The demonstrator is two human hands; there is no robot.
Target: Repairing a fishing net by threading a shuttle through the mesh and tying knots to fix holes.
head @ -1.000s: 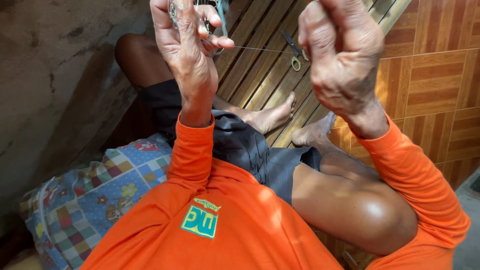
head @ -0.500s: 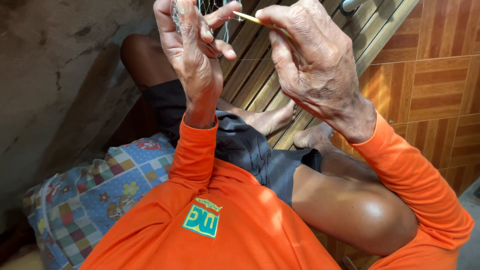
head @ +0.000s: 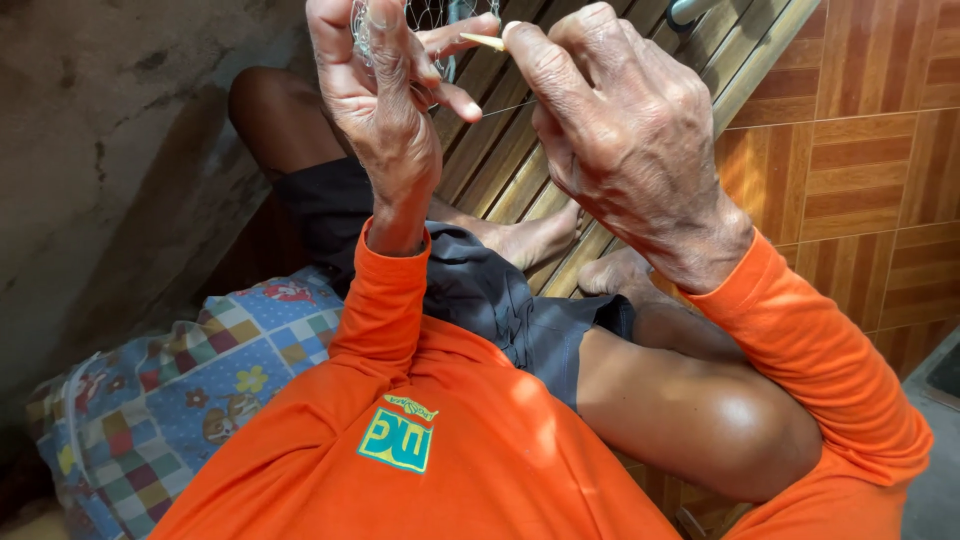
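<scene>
Left hand (head: 385,95) pinching fine mesh net (head: 430,14), top of frame. Right hand (head: 620,130) closed on thin yellowish stick (head: 484,41), touching net. Barely changed from half-second ago. Patchwork cushion (head: 190,390) below.

Orange sleeves (head: 800,340), patchwork cushion (head: 180,400), brown tiles (head: 860,180).

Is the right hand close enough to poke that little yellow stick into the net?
Probably yes. The right hand pinches the thin yellow stick, and its tip sits right beside the fine net bunched in the left hand. Nothing shows between them, though the net runs off the top edge.
</scene>
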